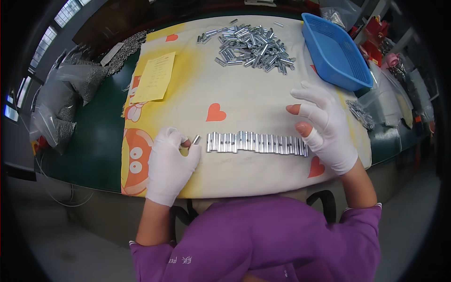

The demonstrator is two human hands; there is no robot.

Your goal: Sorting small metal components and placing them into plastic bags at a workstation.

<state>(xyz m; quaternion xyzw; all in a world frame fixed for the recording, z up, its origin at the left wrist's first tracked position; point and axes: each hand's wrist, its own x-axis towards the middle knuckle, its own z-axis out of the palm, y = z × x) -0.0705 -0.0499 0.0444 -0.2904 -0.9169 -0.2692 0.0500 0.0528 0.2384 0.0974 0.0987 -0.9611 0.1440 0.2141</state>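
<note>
My left hand (170, 162), in a white glove, pinches a small silver metal tube (196, 139) just left of a neat row of silver tubes (256, 143) laid side by side on a yellow cartoon-print cloth (235, 101). At the right end of that row my right hand (324, 124) hovers in a white glove with bare fingertips, fingers spread and holding nothing. A loose pile of the same tubes (251, 45) lies at the far side of the cloth.
A blue plastic basket (334, 51) stands at the far right. A yellow paper sheet (155, 77) lies at the cloth's left. Clear bags of small metal parts (70, 94) sit on the green table at left; more bags (376, 105) at right.
</note>
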